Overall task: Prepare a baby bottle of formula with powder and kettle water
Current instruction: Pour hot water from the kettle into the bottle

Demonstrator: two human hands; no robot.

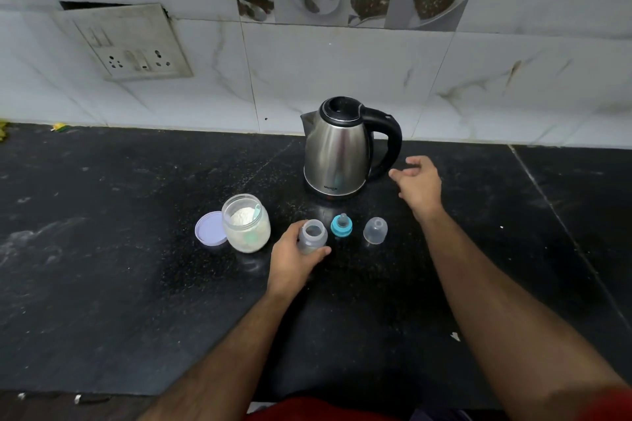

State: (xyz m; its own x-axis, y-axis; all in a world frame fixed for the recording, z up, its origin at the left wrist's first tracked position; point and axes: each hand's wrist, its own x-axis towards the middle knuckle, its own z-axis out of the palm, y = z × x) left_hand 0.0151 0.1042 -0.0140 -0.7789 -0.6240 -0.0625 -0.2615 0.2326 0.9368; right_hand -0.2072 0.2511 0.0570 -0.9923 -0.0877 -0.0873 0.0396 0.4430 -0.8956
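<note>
Bottle (312, 236) upright and uncapped, mid-bench toward the front edge, translucent grey, contents unreadable from here.
I see the left hand (294, 258) wrapped around its body, thumb and fingers closed on it. Right hand (419, 183) hangs open, fingers spread, holding nothing, just beside the black handle of the steel kettle (337, 150), not touching it. Kettle stands near the bench's back edge by the wall. Teal-ringed teat (341, 225) and clear cap (375, 231) sit right of the bottle; powder jar (246, 224) with a scoop inside and its lilac lid (210, 228) sit left. Nothing stands between hand and handle.
</note>
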